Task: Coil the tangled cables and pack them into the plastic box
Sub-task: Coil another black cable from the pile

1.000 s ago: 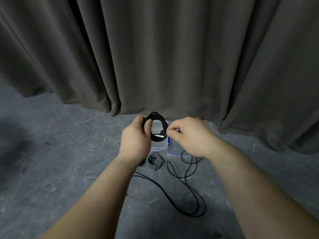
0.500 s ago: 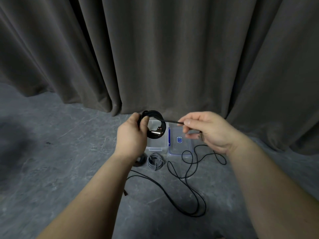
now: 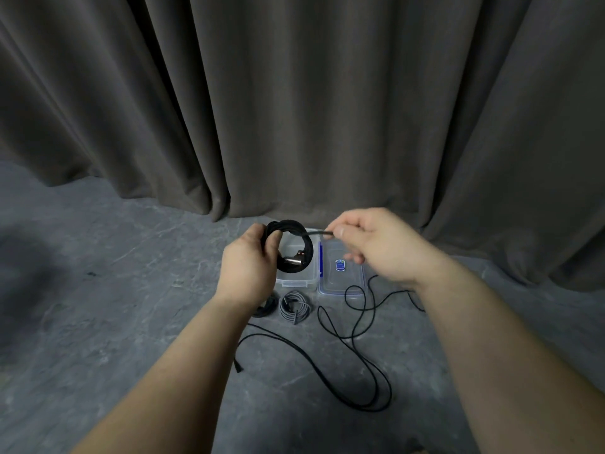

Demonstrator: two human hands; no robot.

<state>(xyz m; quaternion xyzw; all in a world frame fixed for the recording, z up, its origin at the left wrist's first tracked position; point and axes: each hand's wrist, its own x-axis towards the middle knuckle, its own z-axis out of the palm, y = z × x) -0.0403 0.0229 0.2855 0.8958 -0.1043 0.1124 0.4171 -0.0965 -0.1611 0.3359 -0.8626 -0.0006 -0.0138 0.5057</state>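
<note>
both bare forearms are reaching forward. left hand (image 3: 250, 263) is gripping a black cable coil (image 3: 291, 245), thumb through its ring. right hand (image 3: 379, 247) is pinching the cable's loose strand.

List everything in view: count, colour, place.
black coil: 1, black, held up over the box
plastic box: 1, clear, on the floor behind the coil
lid: 1, clear with blue trim, right of the box
grey coil: 1, grey, floor before the box
loose cable: 1, black, sprawled on the floor
curtain: 1, grey-brown, behind
left hand: grips the black coil
right hand: pinches the coil's free end
</note>
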